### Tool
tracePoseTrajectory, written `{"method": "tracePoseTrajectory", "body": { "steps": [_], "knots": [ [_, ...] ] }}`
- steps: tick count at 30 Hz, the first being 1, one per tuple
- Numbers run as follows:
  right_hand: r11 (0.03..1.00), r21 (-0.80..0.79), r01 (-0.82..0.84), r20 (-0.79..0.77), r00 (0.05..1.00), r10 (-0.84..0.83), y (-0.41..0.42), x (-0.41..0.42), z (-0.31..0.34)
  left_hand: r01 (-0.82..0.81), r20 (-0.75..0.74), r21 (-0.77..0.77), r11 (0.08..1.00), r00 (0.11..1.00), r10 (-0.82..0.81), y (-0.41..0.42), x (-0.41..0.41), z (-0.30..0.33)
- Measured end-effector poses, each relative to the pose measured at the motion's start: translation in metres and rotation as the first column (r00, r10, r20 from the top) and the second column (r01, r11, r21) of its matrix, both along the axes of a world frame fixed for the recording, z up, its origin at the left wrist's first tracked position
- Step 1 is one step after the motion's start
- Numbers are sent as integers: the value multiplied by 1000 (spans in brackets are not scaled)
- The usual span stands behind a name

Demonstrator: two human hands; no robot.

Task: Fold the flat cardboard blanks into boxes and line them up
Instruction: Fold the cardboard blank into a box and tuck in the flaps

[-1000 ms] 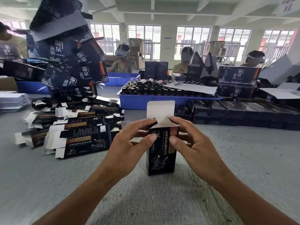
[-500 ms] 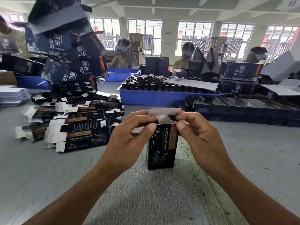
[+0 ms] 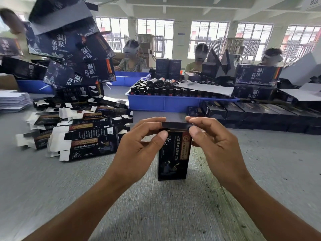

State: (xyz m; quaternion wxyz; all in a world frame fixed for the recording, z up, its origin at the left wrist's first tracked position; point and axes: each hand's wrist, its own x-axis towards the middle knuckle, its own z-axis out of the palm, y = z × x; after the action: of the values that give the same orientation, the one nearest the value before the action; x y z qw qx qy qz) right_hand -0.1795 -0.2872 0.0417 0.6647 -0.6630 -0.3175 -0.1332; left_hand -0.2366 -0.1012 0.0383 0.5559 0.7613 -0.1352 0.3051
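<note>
A small black box (image 3: pixel 172 160) with gold and white lettering stands upright on the grey table (image 3: pixel 52 180) in front of me. My left hand (image 3: pixel 139 145) pinches the left end of its top flap, my right hand (image 3: pixel 213 141) the right end. The flap lies bent over, nearly flat across the box's top. A heap of flat black-and-white blanks (image 3: pixel 83 133) lies to the left. Folded black boxes (image 3: pixel 251 113) sit side by side in a row at the right.
A blue tray (image 3: pixel 165 103) full of dark bottles stands behind the box. Larger dark cartons (image 3: pixel 73 54) are piled high at the left. White sheets (image 3: pixel 12 101) are stacked at the far left. Three people sit across the table.
The white top flap stood upright a second ago; both hands have bent it forward and down over the box's opening. The box has stayed in place.
</note>
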Motion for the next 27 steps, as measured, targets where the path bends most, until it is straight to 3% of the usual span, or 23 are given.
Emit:
{"method": "tracePoseTrajectory", "body": {
  "steps": [7, 12, 21, 24, 27],
  "knots": [
    [999, -25, 30, -5, 1000, -30, 0, 1, -1, -16, 1, -113, 993, 1000, 16, -2, 0, -2],
    [999, -16, 32, -10, 999, -32, -1, -1, 2, -56, -13, -61, 997, 998, 56, -2, -2, -2],
    [996, -65, 53, 48, 998, -50, -3, -1, 1, -78, 101, 17, 997, 992, 76, -2, -1, -5],
    [986, -126, 105, 129, 988, -89, -4, 1, -2, -82, 117, 27, 996, 990, 79, 1, 1, -7],
    [955, -179, 235, 335, 928, -165, -4, 3, -4, -95, 136, 64, 993, 987, 85, 2, 3, -8]
  ]
}}
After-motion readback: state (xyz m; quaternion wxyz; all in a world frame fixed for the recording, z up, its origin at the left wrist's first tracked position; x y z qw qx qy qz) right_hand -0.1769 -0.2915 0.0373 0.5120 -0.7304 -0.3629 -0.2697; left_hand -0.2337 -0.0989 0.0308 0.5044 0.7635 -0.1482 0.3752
